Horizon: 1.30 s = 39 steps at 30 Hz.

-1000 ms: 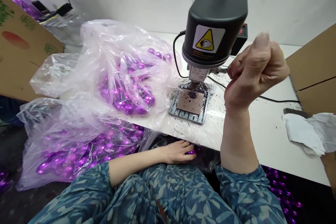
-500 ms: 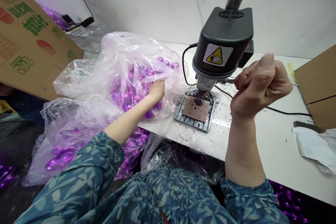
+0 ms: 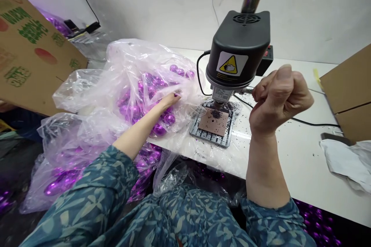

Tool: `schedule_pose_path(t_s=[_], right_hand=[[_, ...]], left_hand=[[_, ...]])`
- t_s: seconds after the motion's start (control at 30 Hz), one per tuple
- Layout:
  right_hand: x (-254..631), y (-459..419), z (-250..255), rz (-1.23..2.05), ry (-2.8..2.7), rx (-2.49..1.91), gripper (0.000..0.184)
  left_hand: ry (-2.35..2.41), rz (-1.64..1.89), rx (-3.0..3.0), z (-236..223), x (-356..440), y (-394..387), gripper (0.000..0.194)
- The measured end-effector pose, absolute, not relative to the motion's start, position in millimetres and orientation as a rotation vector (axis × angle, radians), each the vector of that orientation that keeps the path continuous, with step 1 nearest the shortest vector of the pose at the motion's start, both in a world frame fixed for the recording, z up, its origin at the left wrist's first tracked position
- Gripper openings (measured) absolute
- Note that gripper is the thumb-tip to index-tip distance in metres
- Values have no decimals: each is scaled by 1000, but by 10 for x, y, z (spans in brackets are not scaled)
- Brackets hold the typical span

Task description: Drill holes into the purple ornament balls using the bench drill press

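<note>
My left hand (image 3: pixel 169 100) reaches into the mouth of a clear plastic bag (image 3: pixel 130 54) heaped with shiny purple balls (image 3: pixel 169 118). Its fingers are mostly hidden, with a small dark magenta spot beside them; I cannot tell whether they hold anything. On the right my right hand (image 3: pixel 282 98) is closed in a fist round the end of the metal lever (image 3: pixel 247 90) of a black bench drill press (image 3: pixel 239 46). Below the drill head, a brown square board (image 3: pixel 213 122) with a small hole lies on the grey slotted base (image 3: pixel 199 134). Dark shavings surround the drill bit.
A printed cardboard box (image 3: pixel 34 54) leans in at the left. Another bag of purple balls (image 3: pixel 66 177) hangs below the table edge. A cardboard box (image 3: pixel 350 88) and white crumpled sheet (image 3: pixel 344 158) sit at the right. A black cable crosses the white table (image 3: pixel 290 154).
My left hand has turned and its fingers have sunk deeper among the bag's folds. My right fist stays at the lever. The whole view has shifted slightly.
</note>
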State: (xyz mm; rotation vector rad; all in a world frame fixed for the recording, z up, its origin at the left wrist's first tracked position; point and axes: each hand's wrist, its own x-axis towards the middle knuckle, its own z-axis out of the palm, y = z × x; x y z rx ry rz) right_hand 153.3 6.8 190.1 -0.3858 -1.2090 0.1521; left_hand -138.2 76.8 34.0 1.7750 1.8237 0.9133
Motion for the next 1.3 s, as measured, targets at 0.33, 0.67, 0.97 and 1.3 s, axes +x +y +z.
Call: schedule_pose_path(t_s=[0.33, 0.67, 0.97, 1.3], right_hand=[[1531, 83, 1877, 149, -1217, -369, 53], [1534, 108, 1852, 138, -1186, -446, 62], [1523, 65, 1851, 116, -1198, -506, 62], [1586, 93, 1795, 112, -1268, -477, 60]], left_hand=[[2017, 174, 2237, 313, -1080, 118, 24], [1380, 1287, 1761, 611, -829, -241, 47], [1081, 1257, 1312, 181, -234, -50, 63], [1119, 1240, 1398, -31, -211, 113, 73]])
